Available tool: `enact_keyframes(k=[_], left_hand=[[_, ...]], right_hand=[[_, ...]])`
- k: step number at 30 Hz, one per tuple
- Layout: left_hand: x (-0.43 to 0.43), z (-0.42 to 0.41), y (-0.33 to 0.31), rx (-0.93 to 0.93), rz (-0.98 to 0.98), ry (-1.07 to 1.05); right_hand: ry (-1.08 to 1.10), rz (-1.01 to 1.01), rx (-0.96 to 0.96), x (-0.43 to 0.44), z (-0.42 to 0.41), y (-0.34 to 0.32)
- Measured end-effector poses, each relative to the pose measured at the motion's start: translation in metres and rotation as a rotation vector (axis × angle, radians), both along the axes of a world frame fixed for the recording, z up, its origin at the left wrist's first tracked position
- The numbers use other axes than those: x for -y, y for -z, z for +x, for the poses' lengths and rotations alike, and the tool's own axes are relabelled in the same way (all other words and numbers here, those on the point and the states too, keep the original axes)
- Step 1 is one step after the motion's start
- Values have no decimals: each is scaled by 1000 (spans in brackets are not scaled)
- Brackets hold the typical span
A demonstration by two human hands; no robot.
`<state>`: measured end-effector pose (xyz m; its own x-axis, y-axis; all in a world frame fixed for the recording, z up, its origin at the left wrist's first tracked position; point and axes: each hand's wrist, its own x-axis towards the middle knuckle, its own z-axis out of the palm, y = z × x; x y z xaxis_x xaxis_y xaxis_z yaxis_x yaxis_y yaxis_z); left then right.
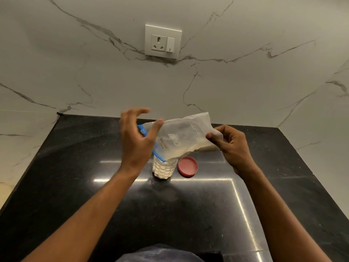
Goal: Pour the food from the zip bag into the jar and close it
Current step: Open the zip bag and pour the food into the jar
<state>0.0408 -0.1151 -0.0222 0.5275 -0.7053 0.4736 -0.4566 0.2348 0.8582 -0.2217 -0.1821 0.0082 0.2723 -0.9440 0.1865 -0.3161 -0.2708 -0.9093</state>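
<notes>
Pinching zip bag [181,137] at its bottom corner with right hand [229,146]; left hand [136,137] spread open, thumb touching near the blue zip. Pouring into jar [164,170] (already mostly full). Next, probably: shaking out the remainder, reaching for red lid [188,166] at 3 o'clock of the jar.

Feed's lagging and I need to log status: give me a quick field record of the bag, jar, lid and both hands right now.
bag: tilted, blue zip end down at the jar mouth, some food left inside
jar: upright on the counter, open, largely filled with pale food
lid: red, off the jar, lying on the counter to its right
left hand: at the bag's zip end, fingers spread, only the thumb seen touching
right hand: pinching the bag's raised bottom end
stage: pouring under way, jar not yet closed
</notes>
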Motion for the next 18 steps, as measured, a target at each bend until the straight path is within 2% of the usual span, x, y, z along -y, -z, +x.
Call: enact_keyframes(k=[2, 4, 6, 11, 18], left_hand=[[-12, 2, 21, -297, 128, -47], [-15, 3, 37, -548, 312, 57], [-14, 4, 46, -667, 380, 185], [-8, 6, 45, -658, 275, 255], [0, 6, 43, -657, 240, 303]], right_hand=[[13, -25, 22, -1, 1, 0], [25, -25, 40, -2, 3, 0], [36, -22, 75, -3, 5, -2], [51, -40, 178, -3, 5, -6], [73, -136, 172, -1, 4, -11]])
